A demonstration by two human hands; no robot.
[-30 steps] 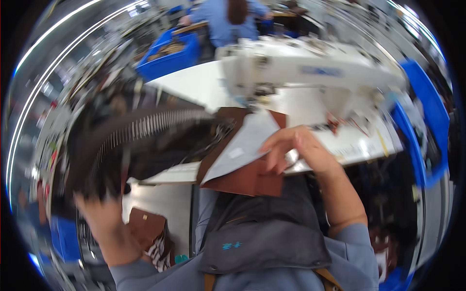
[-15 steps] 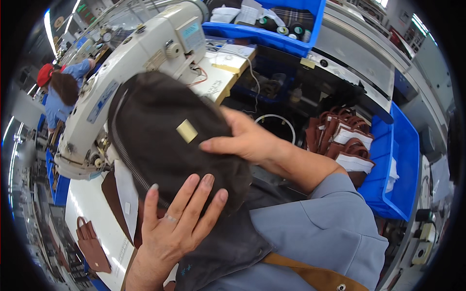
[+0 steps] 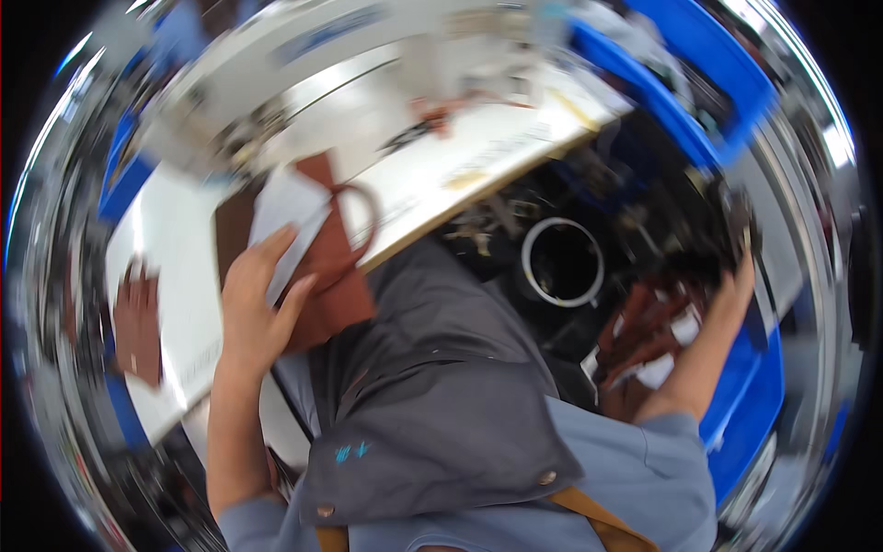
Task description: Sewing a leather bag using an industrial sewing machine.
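My left hand (image 3: 258,299) rests on a reddish-brown bag piece (image 3: 336,253) with a looped handle and a white lining (image 3: 285,216). Its thumb and index finger are spread apart over the piece, which lies at the front edge of the white sewing table (image 3: 189,248). Far out to the right, my right hand (image 3: 738,267) reaches up beside a dark, blurred shape (image 3: 734,212). Motion smears those fingers, and I cannot make out whether they hold it. The dark zippered pouch cannot be clearly made out.
A white sewing machine (image 3: 368,32) stretches across the back. Another brown bag piece (image 3: 138,327) lies at the table's left. Several brown pieces (image 3: 644,336) are piled by a blue bin (image 3: 754,386). A white-rimmed round opening (image 3: 563,262) and a second blue bin (image 3: 736,110) are at the right.
Both hands have left the dark pouch. My right arm has swung far right, and my left hand has come onto the brown bag piece. The view has turned.
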